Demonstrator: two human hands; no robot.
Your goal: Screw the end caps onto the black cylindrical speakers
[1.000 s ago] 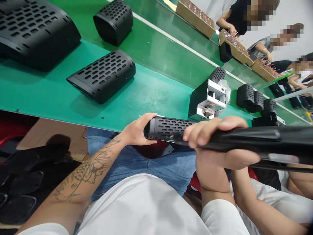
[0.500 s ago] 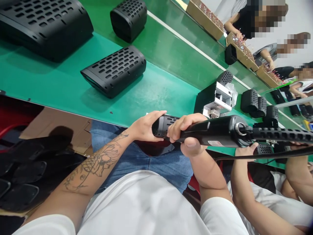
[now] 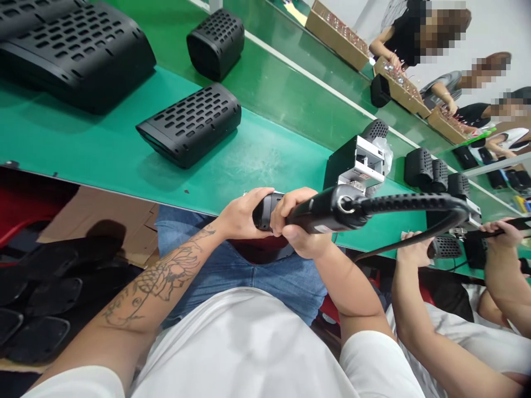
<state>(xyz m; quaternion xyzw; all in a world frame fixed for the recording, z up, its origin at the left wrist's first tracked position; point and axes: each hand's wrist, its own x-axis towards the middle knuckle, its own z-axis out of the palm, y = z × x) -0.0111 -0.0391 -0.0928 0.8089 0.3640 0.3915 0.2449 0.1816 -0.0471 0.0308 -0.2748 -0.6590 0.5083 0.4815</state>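
Observation:
My left hand (image 3: 240,215) is wrapped around the near end of a black perforated speaker shell (image 3: 264,210), held over my lap at the bench edge. My right hand (image 3: 299,225) grips a black corded power screwdriver (image 3: 327,209), whose body lies across the shell and hides most of it. The screwdriver's ribbed cable (image 3: 415,203) arcs off to the right. Both hands are closed on what they hold.
The green bench (image 3: 257,155) carries a perforated black shell (image 3: 191,124), a larger shell (image 3: 74,50) and a smaller one (image 3: 215,41). A black-and-white device (image 3: 357,166) sits behind my hands. A neighbour's hands (image 3: 493,235) work at right; more people stand across the line.
My right hand has slid the screwdriver leftwards along the shell toward my left hand, so the tool now covers nearly the whole shell. The left hand kept its grip.

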